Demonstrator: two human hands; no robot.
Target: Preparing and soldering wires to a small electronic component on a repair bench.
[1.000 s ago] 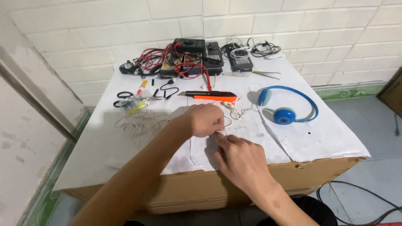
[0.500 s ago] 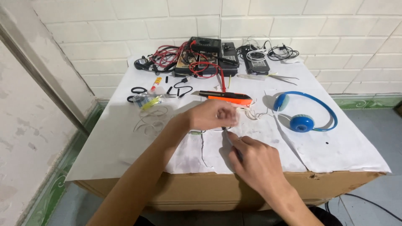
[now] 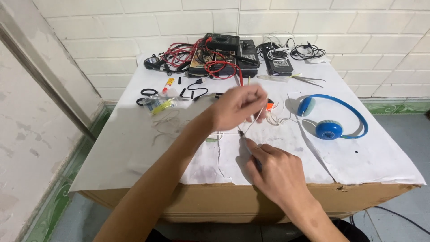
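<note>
White wire [image 3: 256, 117] now lifted higher by left hand [image 3: 237, 106] than before.

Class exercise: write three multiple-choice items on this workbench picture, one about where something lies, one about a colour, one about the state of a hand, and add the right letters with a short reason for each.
1. Where do the headphones lie?
A. right of both hands, on the white paper
B. on the floor
C. on top of the multimeter

2. What colour are the headphones?
A. red
B. blue
C. green

3. What is the left hand doing?
A. lying flat and open on the table
B. gripping the scissors
C. raised above the table, fingers pinching a thin white wire

Answers: 1 A, they rest on the paper covering the table, to the right of both hands. 2 B, the band and both ear cups are blue. 3 C, the wire runs from its fingers down toward the right hand.
</note>
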